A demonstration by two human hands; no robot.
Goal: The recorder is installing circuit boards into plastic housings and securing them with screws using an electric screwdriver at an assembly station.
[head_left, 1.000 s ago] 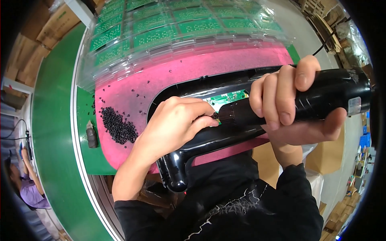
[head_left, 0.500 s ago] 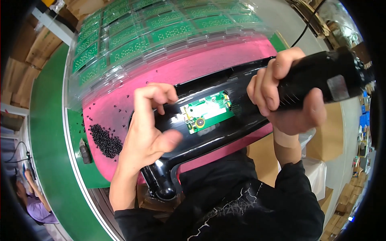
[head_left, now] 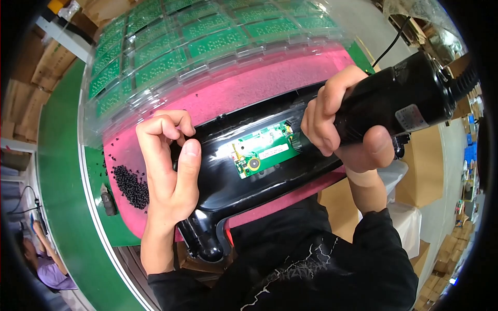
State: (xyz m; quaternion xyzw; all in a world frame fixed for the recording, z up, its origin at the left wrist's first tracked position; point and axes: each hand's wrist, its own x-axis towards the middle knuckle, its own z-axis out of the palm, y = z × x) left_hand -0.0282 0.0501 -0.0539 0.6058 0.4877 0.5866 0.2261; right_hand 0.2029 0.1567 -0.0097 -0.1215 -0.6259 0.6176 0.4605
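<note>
I see my right hand (head_left: 340, 127) in a closed grip on the black driver (head_left: 399, 101); left hand (head_left: 168, 171) loosely curled, empty, on the pink mat (head_left: 259, 85) by the black housing (head_left: 270, 176); cardboard boxes (head_left: 21, 98) far left.

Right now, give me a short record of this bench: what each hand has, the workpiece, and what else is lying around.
left hand: rests on the black housing, fingers curled
right hand: grips a black power screwdriver, tip at the board
board: green, seated in the housing
mat: pink, under the housing
screws: black pile on the mat's left
trays: clear, holding green boards, behind
</note>
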